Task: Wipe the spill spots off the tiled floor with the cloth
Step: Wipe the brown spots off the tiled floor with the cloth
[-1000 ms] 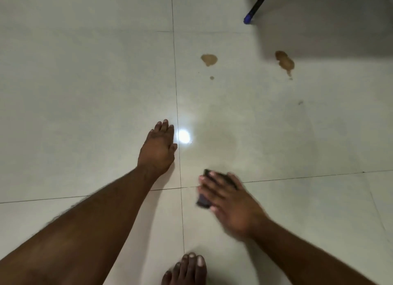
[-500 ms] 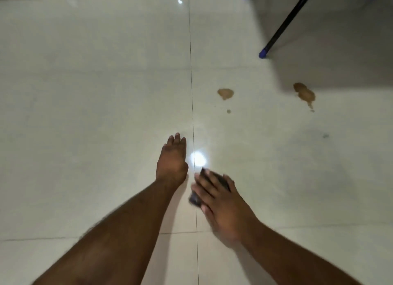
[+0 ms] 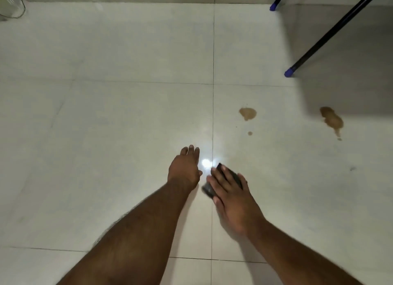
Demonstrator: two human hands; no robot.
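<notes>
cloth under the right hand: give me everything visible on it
The cloth is a small dark wad, nearly black, apparently folded or bunched; motion blur hides any weave. It lies flat on the pale tiled floor, just right of a grout line and the light glare. The right hand presses on it with straight, spread fingers, covering most of it; only its far and left edges show. It sits well short of the brown spill spots.

right hand presses a dark cloth flat on the tiled floor; left hand braces beside it; 2 brown spill spots lie beyond.
</notes>
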